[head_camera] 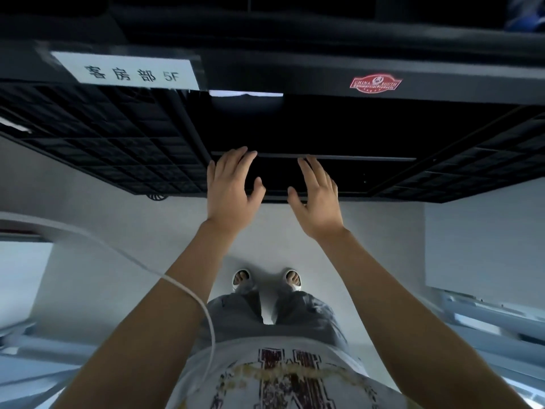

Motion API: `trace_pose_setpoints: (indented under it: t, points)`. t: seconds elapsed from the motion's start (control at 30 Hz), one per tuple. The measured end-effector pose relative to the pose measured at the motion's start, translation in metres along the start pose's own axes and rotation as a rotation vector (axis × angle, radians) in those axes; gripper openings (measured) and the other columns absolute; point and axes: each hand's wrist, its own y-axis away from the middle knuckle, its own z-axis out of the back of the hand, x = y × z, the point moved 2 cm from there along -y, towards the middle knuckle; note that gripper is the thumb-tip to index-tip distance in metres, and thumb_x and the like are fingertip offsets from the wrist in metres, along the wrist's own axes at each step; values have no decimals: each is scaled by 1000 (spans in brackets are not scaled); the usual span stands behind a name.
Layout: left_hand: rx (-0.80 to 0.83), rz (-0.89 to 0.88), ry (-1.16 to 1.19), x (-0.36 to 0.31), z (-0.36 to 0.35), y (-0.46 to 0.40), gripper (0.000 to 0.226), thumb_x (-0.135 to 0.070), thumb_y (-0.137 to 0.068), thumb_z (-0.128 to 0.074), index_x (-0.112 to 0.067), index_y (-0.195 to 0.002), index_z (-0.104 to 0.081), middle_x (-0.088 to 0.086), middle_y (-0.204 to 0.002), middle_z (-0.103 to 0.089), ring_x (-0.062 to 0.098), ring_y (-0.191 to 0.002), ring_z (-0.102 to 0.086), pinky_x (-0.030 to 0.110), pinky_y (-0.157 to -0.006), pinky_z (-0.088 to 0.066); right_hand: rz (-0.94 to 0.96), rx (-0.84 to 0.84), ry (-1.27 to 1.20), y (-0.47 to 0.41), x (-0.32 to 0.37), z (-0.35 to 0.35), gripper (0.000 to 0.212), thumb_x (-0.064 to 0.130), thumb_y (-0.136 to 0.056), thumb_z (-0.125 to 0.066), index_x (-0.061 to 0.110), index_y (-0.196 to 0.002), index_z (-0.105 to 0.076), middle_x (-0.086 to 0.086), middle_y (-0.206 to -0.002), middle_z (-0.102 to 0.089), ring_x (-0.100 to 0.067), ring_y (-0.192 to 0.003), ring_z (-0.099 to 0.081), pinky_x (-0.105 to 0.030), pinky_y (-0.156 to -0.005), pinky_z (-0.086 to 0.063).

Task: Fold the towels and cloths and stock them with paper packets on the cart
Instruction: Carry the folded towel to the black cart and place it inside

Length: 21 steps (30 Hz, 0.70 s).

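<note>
A white label [134, 72] sticks on the black cart [295, 69] at the left. Below it, the left hand [231, 187] reaches in with fingers spread, holding nothing. Beside it, the right hand [317, 196] is spread and empty too. No towels, cloths or packets show. The shelf looks dark, so the hands might bump its edge.

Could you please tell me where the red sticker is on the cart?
In the head view, the red sticker sits on the cart front rail, upper right of centre, right of the white label.
</note>
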Motion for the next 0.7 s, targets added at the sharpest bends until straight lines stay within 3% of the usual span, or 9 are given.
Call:
trace_pose_setpoints:
  t: [0.47, 0.53, 0.6, 0.7]
  points:
    - [-214, -228, 124, -57, 135, -80, 50, -30, -98, -58, -14, -145, -55, 4, -153, -49, 23, -144, -42, 55, -117, -33, 154, -287, -66, -33, 98, 124, 64, 48, -104, -47, 29, -162, -26, 8, -170, -20, -13, -157, -19, -48, -125, -25]
    - [-245, -266, 134, -64, 160, -96, 51, -31, -98, -57, -16, -147, -53, 1, -155, -47, 22, -146, -40, 57, -118, -31, 196, -338, -92, -41, 116, 147, 64, 47, -104, -48, 31, -162, -26, 12, -170, -18, -11, -157, -18, -44, -126, -22]
    - [-281, -306, 129, -70, 187, -114, 51, -33, -98, -55, -18, -147, -52, -1, -156, -45, 20, -146, -39, 57, -120, -29, 225, -381, -110, -51, 133, 170, 64, 48, -103, -49, 35, -161, -26, 17, -170, -15, -8, -155, -17, -31, -122, -13]
    - [-329, -363, 100, -78, 229, -139, 52, -35, -98, -54, -20, -147, -53, -3, -155, -45, 18, -146, -38, 58, -120, -30, 283, -432, -91, -67, 157, 206, 64, 48, -103, -48, 35, -161, -26, 18, -170, -14, -6, -155, -17, -35, -121, -14]
